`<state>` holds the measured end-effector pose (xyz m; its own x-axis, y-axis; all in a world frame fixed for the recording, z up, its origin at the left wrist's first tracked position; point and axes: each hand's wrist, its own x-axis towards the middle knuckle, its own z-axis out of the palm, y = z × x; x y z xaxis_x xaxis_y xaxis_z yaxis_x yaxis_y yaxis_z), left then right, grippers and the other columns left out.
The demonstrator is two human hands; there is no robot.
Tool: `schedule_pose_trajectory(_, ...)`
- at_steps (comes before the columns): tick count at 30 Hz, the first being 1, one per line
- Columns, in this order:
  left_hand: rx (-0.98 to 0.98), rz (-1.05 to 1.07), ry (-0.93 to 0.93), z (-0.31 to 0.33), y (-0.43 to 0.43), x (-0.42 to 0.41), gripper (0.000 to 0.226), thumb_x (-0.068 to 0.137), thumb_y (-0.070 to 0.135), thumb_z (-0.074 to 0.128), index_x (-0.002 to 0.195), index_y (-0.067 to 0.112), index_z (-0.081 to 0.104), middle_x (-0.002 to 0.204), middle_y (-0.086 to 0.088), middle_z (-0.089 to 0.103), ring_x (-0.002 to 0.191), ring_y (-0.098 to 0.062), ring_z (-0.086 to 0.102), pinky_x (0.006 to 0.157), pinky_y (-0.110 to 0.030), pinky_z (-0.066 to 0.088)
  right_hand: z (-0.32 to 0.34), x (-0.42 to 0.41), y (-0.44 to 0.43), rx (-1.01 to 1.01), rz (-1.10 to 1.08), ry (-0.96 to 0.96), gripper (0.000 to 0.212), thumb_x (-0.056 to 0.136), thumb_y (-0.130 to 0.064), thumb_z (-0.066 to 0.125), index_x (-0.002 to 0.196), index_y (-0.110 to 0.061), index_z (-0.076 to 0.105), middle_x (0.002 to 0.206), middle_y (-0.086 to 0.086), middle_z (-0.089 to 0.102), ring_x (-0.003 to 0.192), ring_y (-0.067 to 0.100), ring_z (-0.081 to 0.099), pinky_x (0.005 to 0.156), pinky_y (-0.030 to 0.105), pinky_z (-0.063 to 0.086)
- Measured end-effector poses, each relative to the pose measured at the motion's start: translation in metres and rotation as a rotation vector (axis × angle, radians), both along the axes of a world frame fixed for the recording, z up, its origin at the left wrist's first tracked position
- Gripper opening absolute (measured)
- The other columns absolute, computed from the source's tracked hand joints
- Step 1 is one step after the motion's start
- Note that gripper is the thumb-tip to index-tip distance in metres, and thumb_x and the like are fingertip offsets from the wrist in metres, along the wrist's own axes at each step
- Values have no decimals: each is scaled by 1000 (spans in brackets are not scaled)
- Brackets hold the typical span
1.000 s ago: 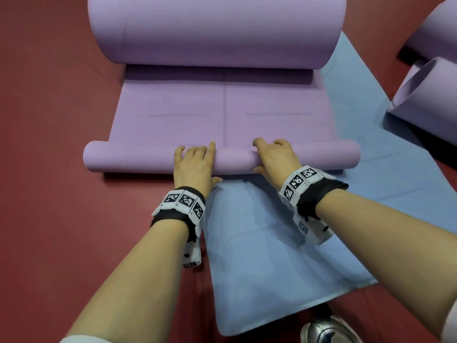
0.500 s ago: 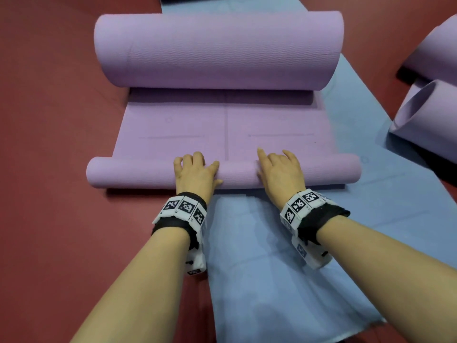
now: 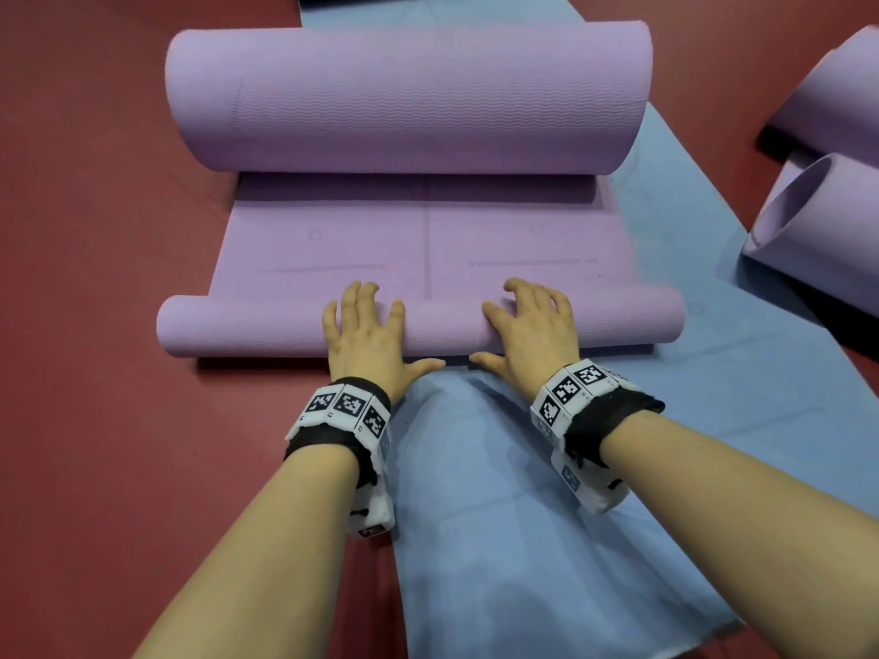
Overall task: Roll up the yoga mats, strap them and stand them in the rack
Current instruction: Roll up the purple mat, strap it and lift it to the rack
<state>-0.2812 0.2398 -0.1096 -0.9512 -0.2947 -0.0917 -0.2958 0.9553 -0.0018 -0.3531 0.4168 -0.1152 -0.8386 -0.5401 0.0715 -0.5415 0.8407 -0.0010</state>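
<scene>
Head view looks down on a lilac textured foam yoga mat (image 3: 428, 240) lying partly on a red floor (image 3: 95, 325) and partly over a flat pale blue yoga mat (image 3: 547, 516). Its near end is wound into a thin roll (image 3: 266, 330), and its far end curls into a fat roll (image 3: 409, 97). Both hands press flat on the thin roll near its middle: the left hand (image 3: 366, 344) and the right hand (image 3: 532, 335) have fingers spread over the top, thumbs at the near side. Neither grip closes around anything. Both wrists wear black bands with white checkered marker blocks (image 3: 345, 406). At the right edge lie two more lilac rolled mats (image 3: 827, 240).
</scene>
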Motion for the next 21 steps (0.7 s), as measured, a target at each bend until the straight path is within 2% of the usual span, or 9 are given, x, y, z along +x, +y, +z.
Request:
schedule_pose_trajectory(2,-26,17,-16,5,0,-6,91,69,79,50,140,24,36,145,-12,22,138,-31,12,112,-48,5,1,1,0,31,9,0,78,65,-54,77,128,-14,55,123,15,53,111,35,50,100,44,35)
schedule_pose_trajectory(4,-67,8,-25,7,0,-12,92,70,80,48,142,23,35,134,-10,34,128,-30,28,110,-47,14,2,1,-3,74,23,-37,87,74,-51,70,143,-9,36,131,16,47,119,35,42,105,44,29)
schedule_pose_trajectory(8,-72,-23,18,9,-7,-21,108,72,77,49,151,17,7,128,-11,46,113,-28,47,110,-47,15,-1,2,-7,39,-16,-83,100,79,-58,58,149,-2,13,143,16,37,135,33,30,113,42,19)
schedule_pose_trajectory(10,-1,-28,34,10,-10,-23,112,72,74,54,151,13,1,129,-10,49,117,-26,48,111,-46,12,-1,-1,-8,48,-28,-110,98,78,-61,56,147,-4,17,148,15,33,139,31,26,115,41,16)
schedule_pose_trajectory(12,42,-42,25,7,-13,-23,102,73,69,59,147,13,17,135,-8,46,129,-24,40,112,-47,9,-1,-9,-12,26,-21,-107,89,76,-59,61,141,-7,29,146,14,36,138,30,28,115,41,16)
schedule_pose_trajectory(14,54,-65,12,5,-15,-25,81,75,63,62,135,15,36,138,-6,44,136,-24,30,114,-48,8,-1,-15,-16,38,-4,-116,74,78,-46,66,135,-10,34,146,14,36,139,30,27,115,41,14)
schedule_pose_trajectory(17,70,-53,-11,6,-19,-31,70,76,61,62,128,18,45,141,-6,42,141,-26,20,114,-49,5,-2,-22,-17,18,7,-112,61,75,-29,74,126,-12,45,151,15,30,141,30,25,114,45,12)
schedule_pose_trajectory(19,45,-45,-27,10,-20,-33,73,73,65,62,130,21,48,147,-10,30,144,-28,7,113,-48,3,-1,-26,-13,-57,-19,-40,57,64,-30,82,113,-12,59,142,18,41,130,35,39,108,49,22)
schedule_pose_trajectory(21,3,-33,-22,13,-21,-34,76,70,70,61,131,27,48,148,-12,21,141,-30,7,112,-48,3,3,-32,-10,-78,-30,-11,54,63,-36,83,109,-15,63,123,15,52,112,35,49,100,45,30)
